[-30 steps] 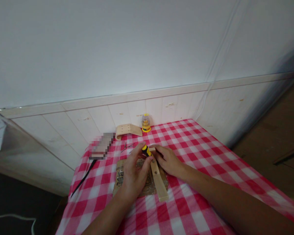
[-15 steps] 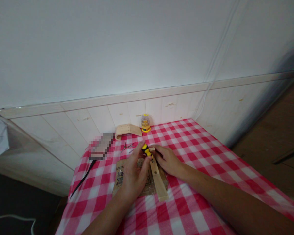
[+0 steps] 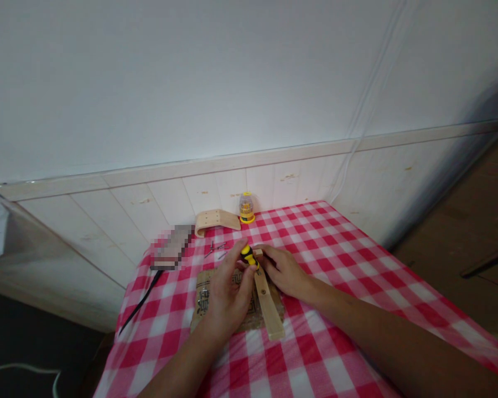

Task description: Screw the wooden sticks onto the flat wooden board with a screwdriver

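My left hand [image 3: 231,290] grips a short yellow-and-black screwdriver [image 3: 248,255] between thumb and fingers. Its lower end meets the upper part of a narrow wooden piece [image 3: 269,310], where the tip is hidden. Two dark round holes or fittings show along that wood. Closed around the far end of the wooden piece, my right hand [image 3: 284,271] steadies it from the right side. Beneath both lies a flat brown cardboard package [image 3: 203,301] with black printing and shiny clear wrap.
Behind my hands, several small metal screws [image 3: 216,250] lie on the red-and-white checked tablecloth [image 3: 315,342]. A bent wooden piece with holes [image 3: 216,220] and a clear, yellow-based container [image 3: 246,209] stand by the wall. A blurred-out flat object [image 3: 173,247] with a black strap sits left.
The screwdriver handle has turned or tilted very slightly in my left hand. Both hands and the wooden piece stay in nearly the same place.
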Action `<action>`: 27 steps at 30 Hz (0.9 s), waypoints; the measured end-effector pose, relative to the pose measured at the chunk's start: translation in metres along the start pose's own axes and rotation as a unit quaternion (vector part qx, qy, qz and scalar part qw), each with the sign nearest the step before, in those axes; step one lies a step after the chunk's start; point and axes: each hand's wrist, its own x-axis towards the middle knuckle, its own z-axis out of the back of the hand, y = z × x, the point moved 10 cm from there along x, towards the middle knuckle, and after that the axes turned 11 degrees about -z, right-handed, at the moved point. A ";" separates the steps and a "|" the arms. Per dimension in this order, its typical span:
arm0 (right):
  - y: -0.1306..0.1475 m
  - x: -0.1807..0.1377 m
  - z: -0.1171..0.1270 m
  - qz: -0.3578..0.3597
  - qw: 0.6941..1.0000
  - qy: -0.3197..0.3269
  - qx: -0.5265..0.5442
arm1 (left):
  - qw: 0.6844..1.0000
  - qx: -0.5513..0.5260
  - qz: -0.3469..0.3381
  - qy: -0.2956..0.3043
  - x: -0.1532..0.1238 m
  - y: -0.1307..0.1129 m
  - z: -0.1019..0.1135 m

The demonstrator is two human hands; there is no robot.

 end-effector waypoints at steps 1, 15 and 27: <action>0.000 0.000 0.000 0.001 1.000 0.002 0.003 | 1.000 0.004 -0.002 -0.002 0.000 0.000 0.000; 0.004 -0.001 0.000 -0.001 1.000 0.015 0.013 | 0.992 -0.109 0.055 -0.032 -0.019 0.019 -0.001; -0.001 0.001 -0.001 -0.004 1.000 0.014 0.014 | 0.999 -0.036 -0.001 -0.015 -0.014 0.011 0.000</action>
